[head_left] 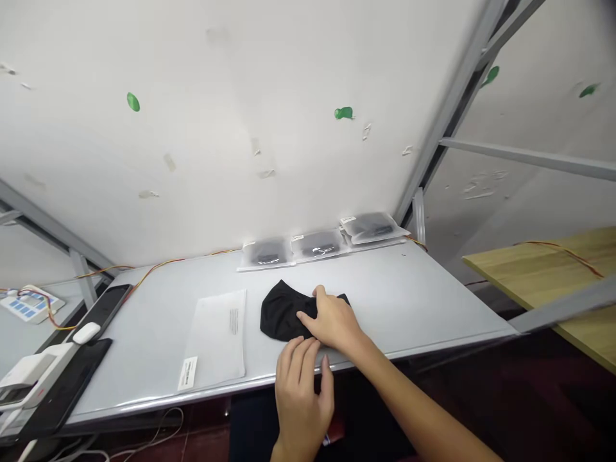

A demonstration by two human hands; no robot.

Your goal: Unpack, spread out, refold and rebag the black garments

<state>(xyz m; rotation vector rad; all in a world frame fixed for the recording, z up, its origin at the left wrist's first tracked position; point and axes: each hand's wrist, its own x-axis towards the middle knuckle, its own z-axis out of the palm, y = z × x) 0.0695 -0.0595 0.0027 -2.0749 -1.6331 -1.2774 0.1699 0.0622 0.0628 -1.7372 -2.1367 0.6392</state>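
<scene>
A folded piece of black cloth lies on the grey table, its exact kind not clear from its shape. My right hand rests over the right part of the cloth, thumb and forefinger spread apart on it; its other fingers are mostly hidden. Just below, at the table's near edge, is my left hand, fingers stretched out and thumb apart, with the fingertips at the cloth's lower edge. To the left lies a flat frosted plastic bag with a white label at its lower left corner.
Along the back wall lie several frosted bags with dark contents, such as the left bag and the right bag. A phone, a white earbud case and a power strip sit at left. Wires cross the table.
</scene>
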